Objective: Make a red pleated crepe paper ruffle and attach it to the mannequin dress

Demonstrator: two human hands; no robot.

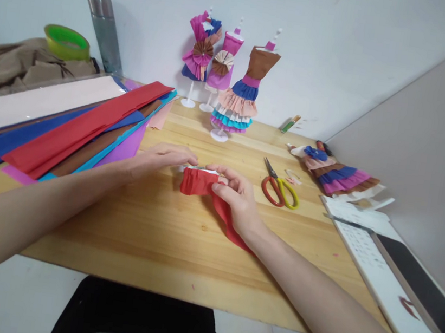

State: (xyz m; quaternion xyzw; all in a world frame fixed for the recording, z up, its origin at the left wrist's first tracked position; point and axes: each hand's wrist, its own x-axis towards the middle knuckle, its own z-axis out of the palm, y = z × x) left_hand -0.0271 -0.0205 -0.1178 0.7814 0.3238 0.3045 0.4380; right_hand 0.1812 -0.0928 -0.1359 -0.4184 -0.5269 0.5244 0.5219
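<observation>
A red crepe paper strip point(199, 182) with gathered folds lies over a white edge at the middle of the table. My right hand point(239, 193) pinches the strip near its right end between thumb and fingers. From there the strip's tail point(226, 219) trails down under my right wrist. My left hand point(169, 155) rests just beyond the strip's left end, fingers stretched out and close together. A small pale piece shows by its fingertips; what it is I cannot make out. Scissors point(279, 187) with one red and one yellow handle lie right of my right hand.
Folded crepe paper sheets point(89, 121) in several colours spread over the left. Three small dressed mannequins point(243, 90) stand by the wall; another dressed one point(340, 176) lies at right, near a white board point(388, 276). A bottle point(105, 31) and green tape roll point(66, 43) are back left.
</observation>
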